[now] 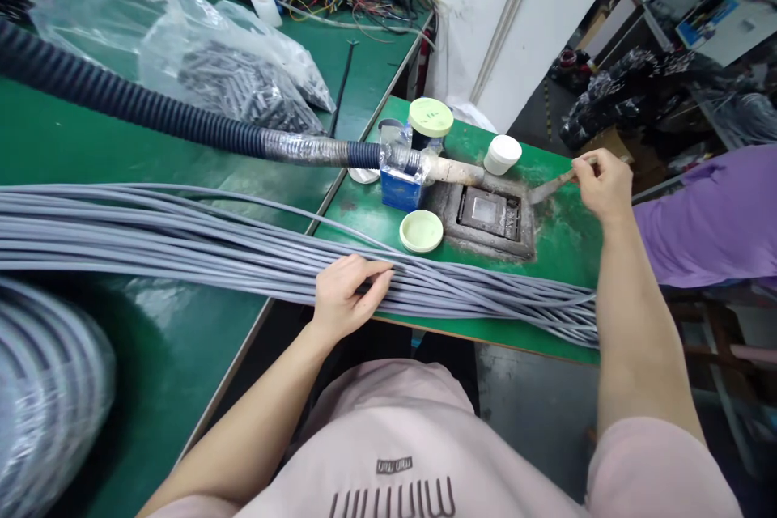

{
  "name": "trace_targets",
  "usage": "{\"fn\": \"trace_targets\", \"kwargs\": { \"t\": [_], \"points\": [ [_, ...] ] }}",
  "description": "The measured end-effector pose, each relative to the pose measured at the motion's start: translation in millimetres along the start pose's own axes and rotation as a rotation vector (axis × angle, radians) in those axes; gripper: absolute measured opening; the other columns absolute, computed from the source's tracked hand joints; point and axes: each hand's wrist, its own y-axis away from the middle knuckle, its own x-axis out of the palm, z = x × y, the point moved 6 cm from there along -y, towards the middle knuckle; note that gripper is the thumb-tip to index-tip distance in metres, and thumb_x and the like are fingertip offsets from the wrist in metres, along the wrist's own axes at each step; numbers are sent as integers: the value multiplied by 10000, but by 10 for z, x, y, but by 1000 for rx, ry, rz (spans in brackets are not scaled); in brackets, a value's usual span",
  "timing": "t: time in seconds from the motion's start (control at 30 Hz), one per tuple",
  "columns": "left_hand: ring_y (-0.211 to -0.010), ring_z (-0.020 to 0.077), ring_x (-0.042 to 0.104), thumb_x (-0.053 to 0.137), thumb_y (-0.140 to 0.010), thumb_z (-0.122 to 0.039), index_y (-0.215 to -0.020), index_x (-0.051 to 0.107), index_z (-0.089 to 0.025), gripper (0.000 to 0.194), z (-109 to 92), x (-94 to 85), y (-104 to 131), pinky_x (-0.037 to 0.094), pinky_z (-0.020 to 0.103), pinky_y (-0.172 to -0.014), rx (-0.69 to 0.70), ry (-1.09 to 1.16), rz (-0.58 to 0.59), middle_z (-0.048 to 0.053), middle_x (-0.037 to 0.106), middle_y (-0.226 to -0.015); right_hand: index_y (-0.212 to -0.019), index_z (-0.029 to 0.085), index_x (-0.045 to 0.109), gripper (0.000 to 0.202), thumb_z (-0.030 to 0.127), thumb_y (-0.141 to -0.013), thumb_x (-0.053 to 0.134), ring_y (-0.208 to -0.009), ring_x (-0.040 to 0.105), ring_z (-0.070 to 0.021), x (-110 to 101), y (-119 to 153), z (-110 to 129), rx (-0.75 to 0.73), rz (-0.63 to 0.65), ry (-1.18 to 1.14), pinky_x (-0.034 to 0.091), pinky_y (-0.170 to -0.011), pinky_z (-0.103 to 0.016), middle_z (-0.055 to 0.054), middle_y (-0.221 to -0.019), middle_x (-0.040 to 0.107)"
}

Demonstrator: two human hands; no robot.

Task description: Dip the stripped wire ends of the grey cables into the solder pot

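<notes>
A thick bundle of grey cables (200, 247) runs left to right across the bench. My left hand (349, 291) rests on it, thumb and forefinger pinched at one of the cables; the exact grip is partly hidden. Between thumb and fingers, my right hand (607, 182) holds a flat scraper (551, 186), its blade slanting down to the right edge of a solder pot (489, 214). The pot has a grimy rim and a shiny square in its middle. Beyond my right forearm the cable ends are hidden.
A black corrugated hose (200, 123) ends in a nozzle above the pot, by a blue box (401, 190). Around it are a pale green open lid (421, 231), a lidded jar (430, 118) and a white cup (503, 154). A co-worker's purple sleeve (710, 214) is at right.
</notes>
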Motion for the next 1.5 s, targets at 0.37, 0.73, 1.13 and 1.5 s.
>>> {"fn": "trace_targets", "kwargs": {
  "t": [0.37,0.73,1.13,1.5],
  "points": [
    [-591,112,543,646,-819,-174,-918,690,-183,108,6,5,7,416,262,-610,9,7,3,-2,635,-659,-952,201,627,234,367,-921,465,-830,627,-220,39,-88,9,-62,-41,106,449,-775,-306,-64,-881,682],
    [-592,113,544,661,-803,-147,-918,689,-178,123,-12,-1,-9,418,263,-611,21,9,7,-2,641,-665,-969,209,620,236,381,-929,464,-810,629,-223,-54,-38,99,-77,-50,69,444,-783,-319,-66,-865,679],
    [-595,106,535,674,-791,-122,-928,689,-169,145,-13,-11,-5,414,255,-609,30,-1,6,-10,621,-656,-846,220,600,150,345,-887,528,-724,624,-232,107,15,-13,-115,-152,16,455,-714,-347,-48,-771,665],
    [-591,104,535,678,-784,-112,-933,687,-166,158,-19,3,-13,410,253,-605,38,2,5,-11,621,-657,-824,220,612,110,316,-862,575,-684,614,-220,88,10,99,-111,-144,35,446,-666,-332,-34,-740,662]
  ]
}}
